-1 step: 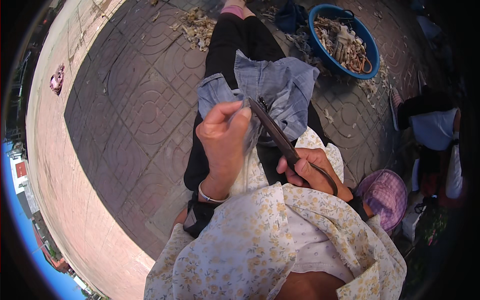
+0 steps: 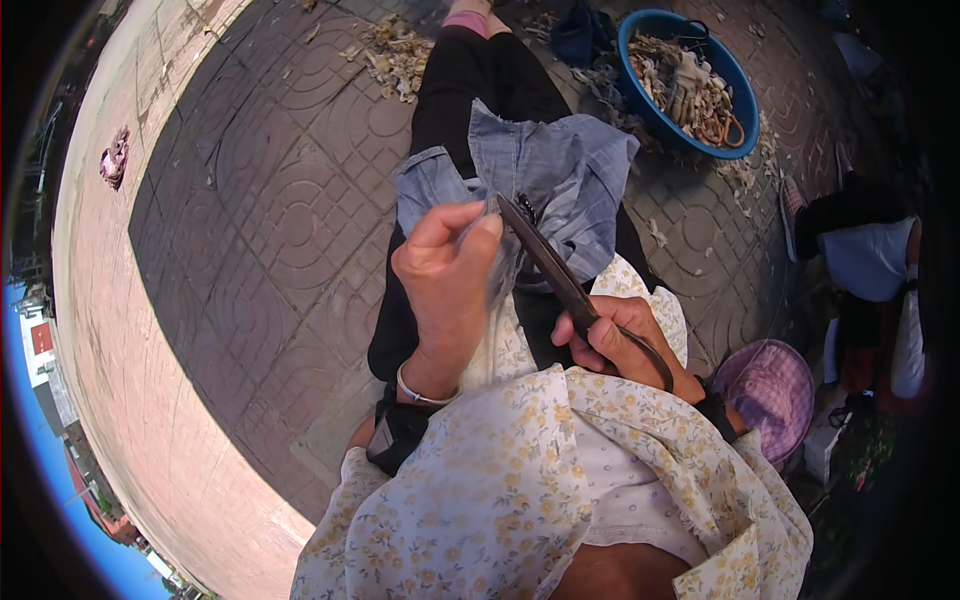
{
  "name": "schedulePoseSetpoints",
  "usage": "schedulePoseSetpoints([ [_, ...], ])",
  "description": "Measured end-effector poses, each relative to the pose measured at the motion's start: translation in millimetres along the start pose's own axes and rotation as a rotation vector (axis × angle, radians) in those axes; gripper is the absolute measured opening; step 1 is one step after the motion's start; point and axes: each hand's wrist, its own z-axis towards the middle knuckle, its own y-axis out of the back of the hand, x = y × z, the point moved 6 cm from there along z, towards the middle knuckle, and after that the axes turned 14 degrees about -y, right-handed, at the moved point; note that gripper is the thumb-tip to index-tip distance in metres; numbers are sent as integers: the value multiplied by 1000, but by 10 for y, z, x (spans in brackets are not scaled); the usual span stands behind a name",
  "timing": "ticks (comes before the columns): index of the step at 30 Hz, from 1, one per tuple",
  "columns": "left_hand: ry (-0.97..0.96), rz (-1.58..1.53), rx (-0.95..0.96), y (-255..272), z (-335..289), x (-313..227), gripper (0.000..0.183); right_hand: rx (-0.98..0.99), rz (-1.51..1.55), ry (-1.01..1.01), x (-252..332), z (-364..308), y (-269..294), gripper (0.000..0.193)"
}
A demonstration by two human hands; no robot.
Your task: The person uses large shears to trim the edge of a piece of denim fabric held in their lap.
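A faded blue denim cloth lies crumpled over my lap and thighs. My left hand is raised at the cloth's near edge, thumb and forefinger pinching a bit of it. In my right hand is a pair of dark metal scissors, with a handle loop showing past the fingers. Its blades slant up and left, and their tips meet the cloth beside my left fingertips. The blades look nearly together. A small dark beaded thing sits on the cloth just right of the tips.
A blue basin of scraps with a work glove stands at the far right. Pale scraps litter the paving beyond my legs. To the right are a pink checked hat and another seated person. Sunlit paving runs along the left.
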Motion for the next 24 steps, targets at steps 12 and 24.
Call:
schedulePoseSetpoints([
  [12, -101, 170, 56, 68, 117, 10, 13, -66, -140, 71, 103, 26, 60, 63],
  [24, 246, -390, 51, -71, 66, 34, 15, 14, 238, 129, 329, 122, 294, 72],
])
